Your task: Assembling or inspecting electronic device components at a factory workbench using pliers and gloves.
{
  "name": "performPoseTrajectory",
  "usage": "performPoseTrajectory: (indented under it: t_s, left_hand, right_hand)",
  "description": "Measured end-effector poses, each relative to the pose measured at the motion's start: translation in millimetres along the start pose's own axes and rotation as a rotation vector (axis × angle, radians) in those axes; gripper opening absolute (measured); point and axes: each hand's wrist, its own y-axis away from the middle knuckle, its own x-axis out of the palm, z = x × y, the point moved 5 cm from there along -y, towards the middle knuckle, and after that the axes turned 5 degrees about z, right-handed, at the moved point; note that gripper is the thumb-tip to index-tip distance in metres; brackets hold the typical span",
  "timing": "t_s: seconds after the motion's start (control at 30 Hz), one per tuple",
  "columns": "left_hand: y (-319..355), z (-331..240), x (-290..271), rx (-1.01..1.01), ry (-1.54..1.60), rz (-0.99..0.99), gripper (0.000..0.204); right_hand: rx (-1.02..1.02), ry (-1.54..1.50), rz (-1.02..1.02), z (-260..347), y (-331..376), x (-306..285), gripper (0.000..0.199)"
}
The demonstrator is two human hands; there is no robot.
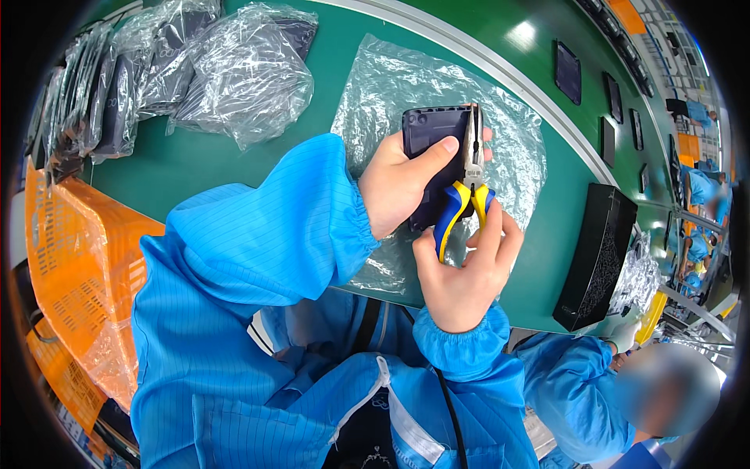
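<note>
Right now, your left hand (394,184) holds a dark casing (437,129) over the middle of the green table (187,166), its thumb pressed across the face and its other fingers closed behind, their tips showing past the right edge. Your right hand (471,277) has its fingers wrapped around the blue-and-yellow handles of the pliers (473,156). Their long nose points to the far side, lying along the casing's right edge; whether the tips grip that edge, you can't quite tell from this view.

Beneath the casing, a clear plastic sheet (375,86) spreads on the table. At the far left, a crumpled clear bag (242,78) encloses a dark panel, and beside it a row of clear bags (125,102) holds more dark panels, packed close together. To the near left stands an orange basket (58,227) with slotted walls, clear film showing at its near part. On the right sits a black box (598,262), its contents hidden, with crumpled plastic (639,273) just beside it and a co-worker (574,391) nearer.
</note>
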Motion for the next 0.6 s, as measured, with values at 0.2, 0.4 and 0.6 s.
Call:
performPoseTrajectory:
  t_s: [0.2, 0.4, 0.6]
  left_hand:
    - [2, -3, -1, 0.096, -0.138, -0.008, 0.039]
    - [3, -11, 1, 0.14, -0.217, -0.059, 0.042]
    - [4, -17, 5, 0.104, -0.232, 0.024, 0.043]
  right_hand:
    - [-0.01, 0.24, 0.0, 11, -3, 10, 0.068]
    - [0.044, 0.118, 0.062, 6, -7, 7, 0.056]
    - [0.395, -0.668, 0.456, -10, -6, -6, 0.039]
